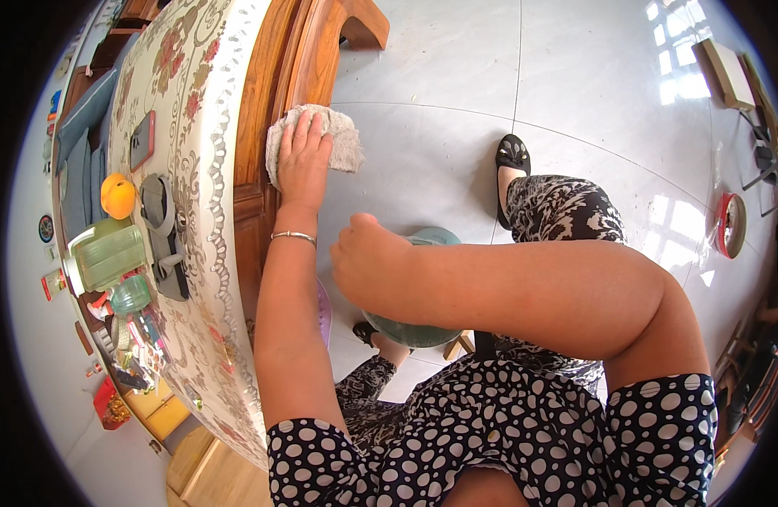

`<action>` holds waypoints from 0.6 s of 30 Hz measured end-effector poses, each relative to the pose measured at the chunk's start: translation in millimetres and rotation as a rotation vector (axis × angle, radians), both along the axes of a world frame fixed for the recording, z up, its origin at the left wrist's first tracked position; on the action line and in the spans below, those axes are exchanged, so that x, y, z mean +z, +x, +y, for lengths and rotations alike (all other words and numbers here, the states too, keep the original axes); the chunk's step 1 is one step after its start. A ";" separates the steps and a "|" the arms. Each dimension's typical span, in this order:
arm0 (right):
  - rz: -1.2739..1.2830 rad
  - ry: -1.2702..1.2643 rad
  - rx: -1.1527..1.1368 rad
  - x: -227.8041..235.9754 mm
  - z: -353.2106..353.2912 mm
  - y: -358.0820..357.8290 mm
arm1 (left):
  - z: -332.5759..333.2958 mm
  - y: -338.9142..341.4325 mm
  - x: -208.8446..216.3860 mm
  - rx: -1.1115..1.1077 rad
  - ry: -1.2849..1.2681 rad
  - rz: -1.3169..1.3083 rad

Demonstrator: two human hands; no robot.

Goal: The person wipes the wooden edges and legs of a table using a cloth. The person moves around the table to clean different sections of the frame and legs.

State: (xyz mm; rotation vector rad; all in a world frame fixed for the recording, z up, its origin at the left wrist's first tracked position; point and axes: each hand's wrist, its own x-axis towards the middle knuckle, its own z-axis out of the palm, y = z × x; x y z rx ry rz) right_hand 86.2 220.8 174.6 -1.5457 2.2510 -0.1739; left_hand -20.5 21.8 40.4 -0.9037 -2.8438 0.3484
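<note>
My left hand (304, 156), with a bangle on its wrist, lies over a beige cloth (345, 139) and presses it to the brown wooden side of the table (258, 110). Its fingers stretch forward over the fabric, slightly bent. Beside it, nearer to me, my right hand (364, 262) is curled into a fist in the air. The inside of that fist is hidden from view. Below the right forearm is a teal bucket or basin (414, 332), partly covered. A purple rim (324, 313) shows next to my left forearm.
On the flowered tablecloth (199, 325) are a phone (142, 140), an orange fruit (118, 196), a green pitcher (110, 256) and a green glass vessel (131, 294). A curved wooden leg (368, 24) juts over the tiled floor. Far right lies a red-rimmed round container (730, 225).
</note>
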 end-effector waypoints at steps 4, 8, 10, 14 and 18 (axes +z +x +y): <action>0.030 0.015 0.016 3.4 -1.9 -1.0 | -19.6 29.8 -22.5 0.271 0.192 -0.142; 0.007 0.043 -0.003 2.4 0.9 -3.5 | -45.6 70.9 -34.4 0.093 -0.073 -0.122; 0.008 0.014 -0.006 3.6 0.9 -4.7 | -64.6 102.7 -42.5 0.121 -0.070 -0.114; 0.004 -0.009 -0.016 5.0 9.3 -11.5 | -80.7 161.7 -31.7 0.145 0.023 -0.141; 0.047 0.013 0.028 4.2 3.6 -11.3 | -115.9 233.6 -17.3 0.176 -0.089 -0.211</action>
